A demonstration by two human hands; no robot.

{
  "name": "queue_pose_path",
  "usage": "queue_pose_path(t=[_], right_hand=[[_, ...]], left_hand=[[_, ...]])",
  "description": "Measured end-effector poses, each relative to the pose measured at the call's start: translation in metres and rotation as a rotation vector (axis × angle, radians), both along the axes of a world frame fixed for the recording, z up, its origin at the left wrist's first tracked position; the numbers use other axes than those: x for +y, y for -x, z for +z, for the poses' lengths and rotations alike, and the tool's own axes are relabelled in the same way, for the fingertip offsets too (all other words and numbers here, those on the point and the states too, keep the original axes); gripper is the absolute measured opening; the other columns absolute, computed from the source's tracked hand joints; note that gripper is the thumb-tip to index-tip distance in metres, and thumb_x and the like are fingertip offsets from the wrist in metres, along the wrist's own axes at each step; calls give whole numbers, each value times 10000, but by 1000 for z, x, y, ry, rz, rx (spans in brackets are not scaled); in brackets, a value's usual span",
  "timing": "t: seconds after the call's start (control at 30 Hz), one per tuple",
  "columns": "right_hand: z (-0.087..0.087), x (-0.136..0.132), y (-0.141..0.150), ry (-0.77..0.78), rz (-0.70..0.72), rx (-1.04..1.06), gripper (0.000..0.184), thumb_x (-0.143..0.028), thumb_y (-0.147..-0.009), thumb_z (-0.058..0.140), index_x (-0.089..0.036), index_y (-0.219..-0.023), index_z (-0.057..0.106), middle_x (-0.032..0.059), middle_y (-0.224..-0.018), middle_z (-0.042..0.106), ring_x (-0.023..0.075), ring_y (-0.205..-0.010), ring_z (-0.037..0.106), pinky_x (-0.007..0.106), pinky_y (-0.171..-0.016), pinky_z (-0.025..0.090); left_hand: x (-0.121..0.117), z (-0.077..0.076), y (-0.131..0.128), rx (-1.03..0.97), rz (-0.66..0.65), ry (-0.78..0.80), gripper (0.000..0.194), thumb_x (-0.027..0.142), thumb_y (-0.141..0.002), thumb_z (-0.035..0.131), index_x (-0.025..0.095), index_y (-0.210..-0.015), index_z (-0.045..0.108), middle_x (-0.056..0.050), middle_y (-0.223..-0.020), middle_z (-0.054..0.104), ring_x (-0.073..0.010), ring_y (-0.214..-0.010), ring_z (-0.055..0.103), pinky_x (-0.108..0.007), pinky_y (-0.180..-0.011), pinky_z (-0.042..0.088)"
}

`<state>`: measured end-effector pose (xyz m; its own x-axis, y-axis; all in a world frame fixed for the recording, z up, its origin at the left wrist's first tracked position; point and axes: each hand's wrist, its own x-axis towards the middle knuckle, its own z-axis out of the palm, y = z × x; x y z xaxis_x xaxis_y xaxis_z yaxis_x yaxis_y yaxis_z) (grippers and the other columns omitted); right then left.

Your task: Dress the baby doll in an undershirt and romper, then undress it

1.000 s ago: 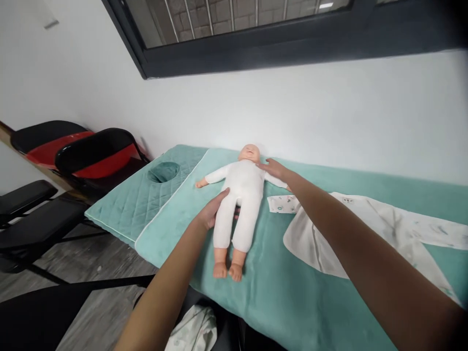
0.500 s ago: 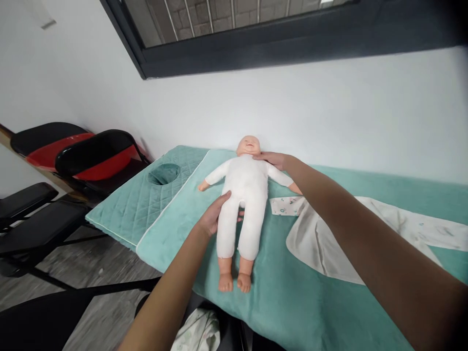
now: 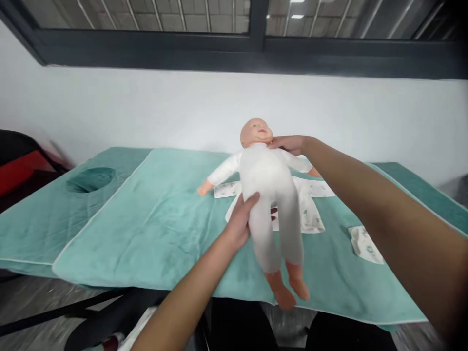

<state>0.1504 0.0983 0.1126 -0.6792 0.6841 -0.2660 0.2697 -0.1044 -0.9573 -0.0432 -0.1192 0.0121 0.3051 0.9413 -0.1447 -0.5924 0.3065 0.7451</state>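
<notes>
White-bodied baby doll [image 3: 265, 170], its thigh gripped by the fingers of the left hand [image 3: 239, 223] and its neck by those of the right hand [image 3: 290, 143], is above a printed garment [image 3: 310, 214] on the massage bed [image 3: 146, 219].

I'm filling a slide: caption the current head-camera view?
Two hands support a baby doll above a teal padded mat, patterned baby clothes lying beneath.

Green-covered bed [image 3: 146, 234], white patterned garment [image 3: 310, 214] spread on it, small patterned cloth [image 3: 365, 246]
</notes>
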Motion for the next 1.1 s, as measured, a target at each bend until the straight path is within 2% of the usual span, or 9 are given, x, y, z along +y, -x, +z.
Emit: queue_pose_path(t=[0.13,0.33,0.47,0.57,0.63,0.7,0.77,0.87,1.1], right_hand=[[-40,-19,-64,52,-37,-63,557,-275,-820,709,-178,-1343,545,116,-1268,674,287,-1111,668,511,-1012,506],[-104,-7,-115,-42,-79,-178,606,-437,-799,712,-247,-1351,550,87,-1364,617,289,-1176,634,452,-960,555],[-132,5,-125,-236,-69,-271,703,-579,-811,647,-250,-1410,483,118,-1378,596,300,-1107,660,445,-889,577],[-133,-2,-123,-390,-261,-464,817,-643,-793,632,-199,-1443,412,169,-1296,621,322,-1049,657,456,-870,557],[-124,-17,-115,-596,-432,-594,786,-617,-798,640,-159,-1404,438,192,-1255,607,345,-1052,627,480,-884,528],[-110,-39,-98,-900,-460,-607,580,-504,-860,610,-165,-1321,511,186,-1262,574,354,-1122,572,493,-946,480],[-98,-61,-72,-1109,-308,-553,394,-382,-913,558,-210,-1268,550,152,-1268,569,337,-1177,526,490,-995,441],[-92,-82,-23,-1216,18,-545,326,-340,-911,582,-223,-1215,576,119,-1229,603,301,-1149,535,467,-994,428],[-119,-59,60,-1150,289,-808,469,-459,-885,627,-151,-1235,576,146,-1201,640,322,-1057,598,444,-849,446]], left_hand=[[-8,-30,-51,-34,-72,57,625,381,-819,702,278,-1383,453,-131,-1268,653,-304,-943,726,-484,-817,606],[-2,-65,-72,65,-33,164,529,366,-805,721,256,-1295,554,-99,-1243,673,-238,-945,714,-371,-805,608],[8,-59,-56,268,-183,137,518,467,-841,659,236,-1295,571,-100,-1037,734,-233,-821,719,-362,-733,585],[40,-40,-22,758,-186,-26,443,493,-819,658,206,-1156,669,-50,-792,722,-198,-631,669,-323,-630,538],[75,-29,4,1092,146,-206,354,469,-821,636,223,-1069,695,-13,-762,701,-166,-623,631,-291,-654,502],[114,-26,21,1319,293,-276,277,443,-796,638,220,-946,706,-23,-818,711,-189,-731,644,-273,-645,464],[147,-29,27,1463,162,-287,218,408,-753,659,223,-860,704,-33,-863,725,-210,-789,648,-273,-640,440],[175,-40,23,1633,-38,-300,169,373,-742,625,239,-825,685,-32,-856,731,-219,-753,632,-289,-618,399],[172,-58,39,1574,-91,-423,111,284,-757,540,220,-802,618,-34,-847,713,-193,-717,579,-289,-606,361]])
